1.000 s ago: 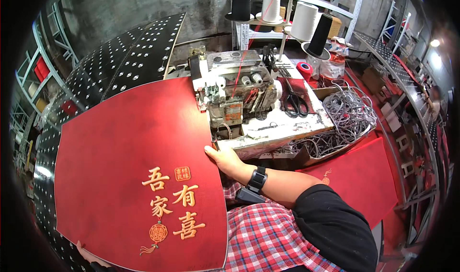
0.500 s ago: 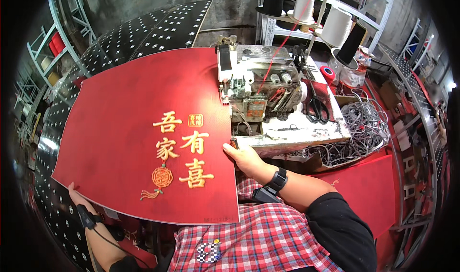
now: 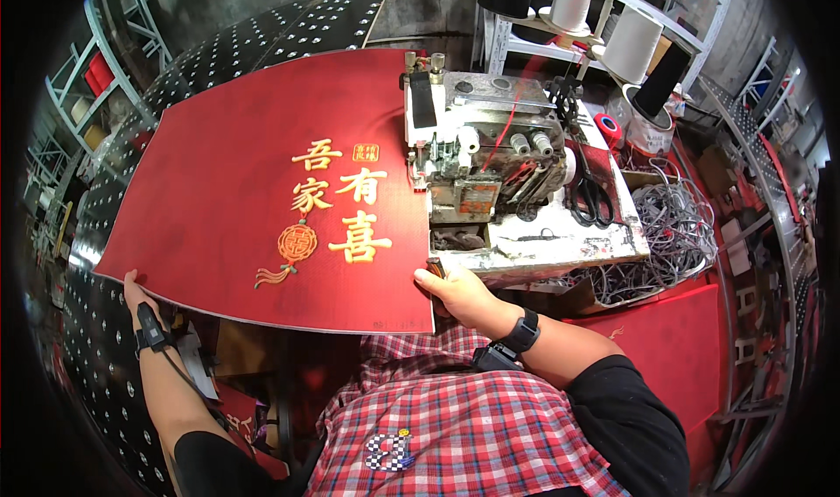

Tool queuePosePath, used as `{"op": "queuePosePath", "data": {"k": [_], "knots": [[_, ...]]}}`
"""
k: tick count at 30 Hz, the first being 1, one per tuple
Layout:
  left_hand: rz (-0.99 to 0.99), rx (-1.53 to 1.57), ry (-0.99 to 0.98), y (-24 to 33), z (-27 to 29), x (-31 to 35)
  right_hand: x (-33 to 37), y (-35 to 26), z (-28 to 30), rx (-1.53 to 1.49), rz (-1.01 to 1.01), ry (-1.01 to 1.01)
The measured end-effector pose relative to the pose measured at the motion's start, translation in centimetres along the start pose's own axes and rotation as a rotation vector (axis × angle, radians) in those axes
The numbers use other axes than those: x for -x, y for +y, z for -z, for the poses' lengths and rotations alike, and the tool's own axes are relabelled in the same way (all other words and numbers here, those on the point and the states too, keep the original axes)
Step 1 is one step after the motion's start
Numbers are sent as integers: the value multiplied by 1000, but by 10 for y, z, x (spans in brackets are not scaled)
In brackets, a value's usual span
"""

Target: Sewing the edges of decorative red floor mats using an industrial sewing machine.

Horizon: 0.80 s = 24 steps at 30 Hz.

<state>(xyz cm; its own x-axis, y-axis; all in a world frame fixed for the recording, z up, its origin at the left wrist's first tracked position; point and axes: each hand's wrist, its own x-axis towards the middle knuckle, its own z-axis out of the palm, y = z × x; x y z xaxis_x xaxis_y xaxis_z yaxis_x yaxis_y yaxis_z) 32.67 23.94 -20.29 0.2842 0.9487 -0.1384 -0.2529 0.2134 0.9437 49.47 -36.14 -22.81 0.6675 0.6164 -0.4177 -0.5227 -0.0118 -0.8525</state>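
A large red mat (image 3: 210, 208) with gold characters and an embroidered-looking tassel design spreads across the table. Its right edge runs along the sewing machine (image 3: 499, 147), beneath the needle area. At the near left corner, my left hand (image 3: 138, 297) grips the mat's edge, with some fingers hidden underneath. My right hand (image 3: 464, 297) closes on the right edge near the front corner, thumb on top. A small dark and orange thing (image 3: 435, 268) shows beside that thumb; its kind is unclear. Red thread (image 3: 505, 134) runs down to the machine.
Black scissors (image 3: 592, 201) lie on the machine's bed at right. Thread cones (image 3: 632, 44) stand behind. A box of tangled grey strips (image 3: 669, 226) sits beyond the bed. Left is a black table with pale dots (image 3: 101, 370). Another red sheet (image 3: 678, 339) lies to the right.
The mat has slid away from me along the machine, its near edge now farther off. My left hand has moved forward with it; my right hand stays at the right edge.
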Motion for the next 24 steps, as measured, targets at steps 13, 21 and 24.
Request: {"op": "queuePosePath", "data": {"k": [13,21,24], "knots": [[-185,-649,-182,-28,-46,-123,0,-7,28,-64,109,71],[-305,-1030,-233,-31,-93,-132,-1,1,45,-18,81,155],[-197,-1011,-225,-32,-102,-126,-3,2,47,-20,98,161]]}}
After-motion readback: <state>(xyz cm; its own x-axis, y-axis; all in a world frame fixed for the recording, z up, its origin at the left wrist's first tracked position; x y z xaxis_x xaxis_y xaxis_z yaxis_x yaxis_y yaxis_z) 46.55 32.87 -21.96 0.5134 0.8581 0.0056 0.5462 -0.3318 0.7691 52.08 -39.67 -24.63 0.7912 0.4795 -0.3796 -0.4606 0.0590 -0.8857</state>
